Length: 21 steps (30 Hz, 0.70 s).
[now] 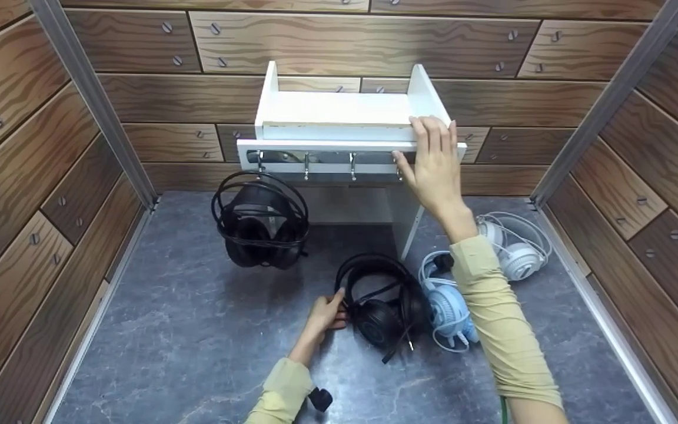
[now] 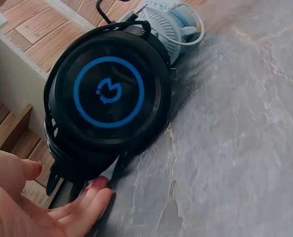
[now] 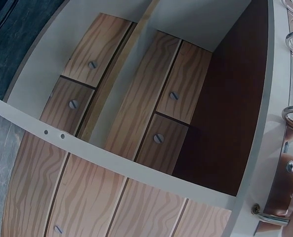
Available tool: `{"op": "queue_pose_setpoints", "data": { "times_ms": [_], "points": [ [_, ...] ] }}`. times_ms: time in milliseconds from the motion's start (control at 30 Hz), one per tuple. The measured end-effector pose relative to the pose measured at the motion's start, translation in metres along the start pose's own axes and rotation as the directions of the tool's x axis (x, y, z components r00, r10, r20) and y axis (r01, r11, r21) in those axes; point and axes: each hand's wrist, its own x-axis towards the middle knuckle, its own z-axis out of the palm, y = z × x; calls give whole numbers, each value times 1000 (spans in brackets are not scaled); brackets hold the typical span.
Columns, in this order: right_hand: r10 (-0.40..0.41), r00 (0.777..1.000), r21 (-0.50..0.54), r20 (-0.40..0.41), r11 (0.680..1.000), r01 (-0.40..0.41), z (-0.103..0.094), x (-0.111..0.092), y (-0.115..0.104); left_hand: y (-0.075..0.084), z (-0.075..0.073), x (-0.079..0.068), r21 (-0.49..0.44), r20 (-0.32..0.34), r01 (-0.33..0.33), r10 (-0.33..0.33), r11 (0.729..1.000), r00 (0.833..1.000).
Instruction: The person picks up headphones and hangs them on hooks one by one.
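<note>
A black over-ear headset (image 1: 379, 323) with a thin outer hoop lies on the grey floor. My left hand (image 1: 326, 315) is at its left side, thumb and fingers either side of the headband end. In the left wrist view an ear cup (image 2: 109, 94) shows a blue ring, and the fingers (image 2: 89, 202) stretch under the band, the thumb apart from it. My right hand (image 1: 435, 171) rests with extended fingers on the right corner of a white shelf stand (image 1: 339, 109), its thumb by the rightmost hook on the front rail (image 1: 330, 145).
Another black headset (image 1: 262, 235) hangs from the leftmost hook. A light blue headset (image 1: 449, 309) lies against the black one, and a white headset (image 1: 521, 260) is farther right. Wood-patterned walls (image 1: 339, 41) enclose the floor; in the right wrist view the stand's side panel edge (image 3: 151, 174) crosses the frame.
</note>
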Motion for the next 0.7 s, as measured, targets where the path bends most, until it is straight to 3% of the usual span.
{"op": "queue_pose_setpoints", "data": {
  "times_ms": [400, 567, 700],
  "points": [
    [2, 1000, 10, -15, 1000, -2, 2, 1, -1, 2, 3, -6, -82, 16, 12, -11, 997, 1000],
    [1, 1000, 16, -15, 1000, -1, 2, 0, -1, 10, 6, -13, -80, -20, -82, 81, 993, 997],
    [-1, 1000, 10, -17, 1000, 1, 2, 0, -1, 15, 6, -13, -16, -84, -198, 196, 980, 977]
  ]
}}
